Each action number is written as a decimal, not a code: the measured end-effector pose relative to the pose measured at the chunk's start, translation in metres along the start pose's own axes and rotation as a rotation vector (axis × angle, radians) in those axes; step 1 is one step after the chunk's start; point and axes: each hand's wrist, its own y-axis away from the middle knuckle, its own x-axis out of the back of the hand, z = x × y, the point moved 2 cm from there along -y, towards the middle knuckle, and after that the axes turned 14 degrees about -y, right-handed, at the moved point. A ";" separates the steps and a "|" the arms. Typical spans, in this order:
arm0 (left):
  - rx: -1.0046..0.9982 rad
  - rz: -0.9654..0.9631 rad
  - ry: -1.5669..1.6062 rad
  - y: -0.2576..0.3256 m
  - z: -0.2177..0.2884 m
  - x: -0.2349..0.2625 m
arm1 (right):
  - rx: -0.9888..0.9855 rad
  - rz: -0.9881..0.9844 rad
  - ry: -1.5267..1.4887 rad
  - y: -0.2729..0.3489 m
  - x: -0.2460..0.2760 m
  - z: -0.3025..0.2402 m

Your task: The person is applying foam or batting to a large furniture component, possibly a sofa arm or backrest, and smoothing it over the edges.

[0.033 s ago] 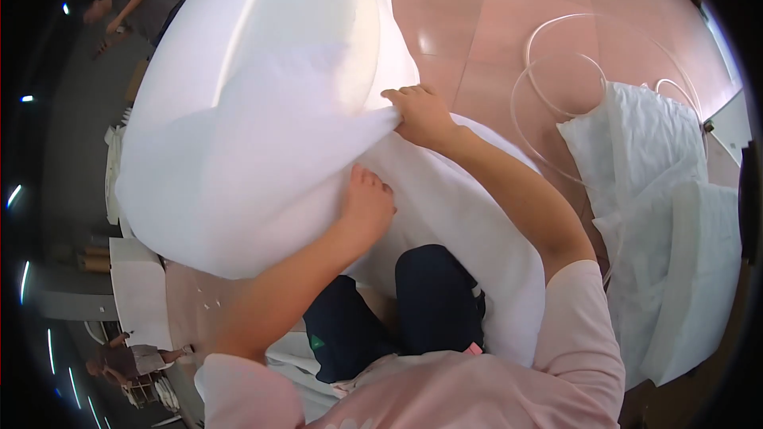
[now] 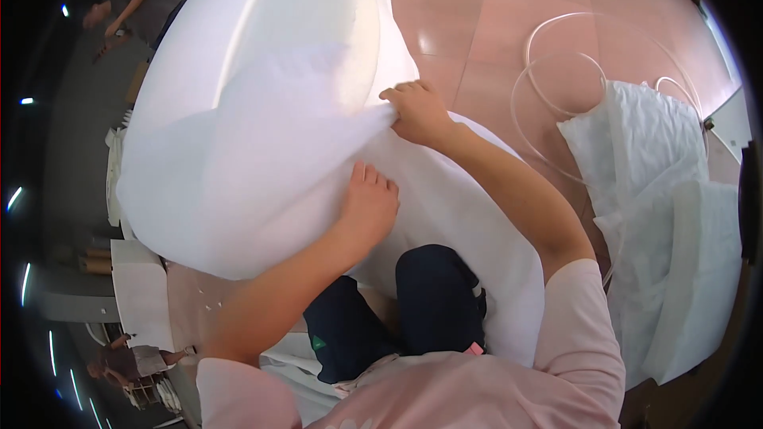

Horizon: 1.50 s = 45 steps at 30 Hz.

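A large sheet of thin white fabric [image 2: 270, 135] billows up in front of me and spreads over and beside my legs. My right hand [image 2: 419, 114] pinches a gathered fold of it, pulling the cloth taut to the left of the fingers. Lower and to the left, my left hand [image 2: 371, 202] lies on the same fabric with its fingers curled in and pressed together, apparently gripping a fold; its fingertips are partly hidden. Under the raised cloth, a pale curved edge shows through near the top.
Thin clear tubing [image 2: 556, 83] loops over the pinkish tiled floor [image 2: 501, 24] at the right. Beside it lie quilted white padding [image 2: 648, 143] and a thick white pad [image 2: 699, 270]. Two other people stand far left, one at the top [image 2: 135, 20], one lower [image 2: 135, 359].
My left hand has shifted very slightly to the right, its fingers a little straighter. My right hand has moved up and left by a hair, still pinching the fabric.
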 end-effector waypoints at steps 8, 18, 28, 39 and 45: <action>0.333 -0.064 -0.192 -0.016 -0.083 -0.026 | 0.061 -0.128 -0.136 -0.027 0.007 -0.067; 0.370 -0.240 -0.135 -0.037 -0.077 -0.029 | -0.430 -0.366 0.367 0.089 0.025 0.149; 0.286 0.095 -0.152 0.017 0.020 -0.012 | 0.258 -0.064 -0.064 0.093 -0.090 0.007; 0.084 -0.006 -0.130 -0.060 0.099 -0.102 | -0.158 -0.334 0.039 0.047 -0.130 0.050; 0.143 -0.015 -0.077 -0.091 0.092 -0.131 | -0.108 -0.352 0.009 0.064 -0.146 0.071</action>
